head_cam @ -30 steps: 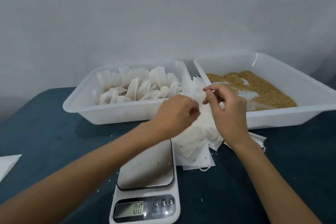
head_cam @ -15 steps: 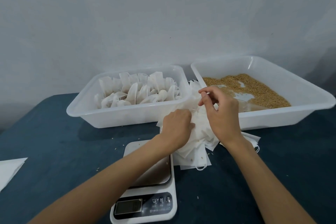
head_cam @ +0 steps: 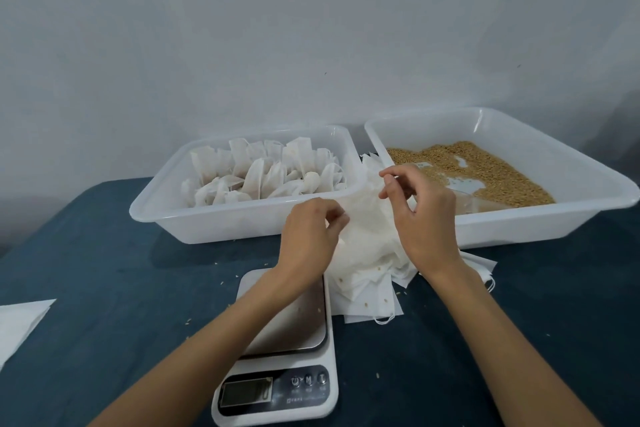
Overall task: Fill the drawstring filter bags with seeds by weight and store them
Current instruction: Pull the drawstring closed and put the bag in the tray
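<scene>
Empty bags (head_cam: 363, 274): loose pile on worktop (head_cam: 104, 253) between scale (head_cam: 280, 350) and seed tray (head_cam: 519, 229); thin, limp, near weightless, likely to cling together. Left hand (head_cam: 310, 239) and right hand (head_cam: 422, 215) each pinch the top bag (head_cam: 363, 211); best taken at the mouth edge, peeling one layer free

Two bare forearms, no sleeves
Left hand (head_cam: 308, 236) and right hand (head_cam: 424, 218): no gloves, rings, watch or wristbands visible.
</scene>
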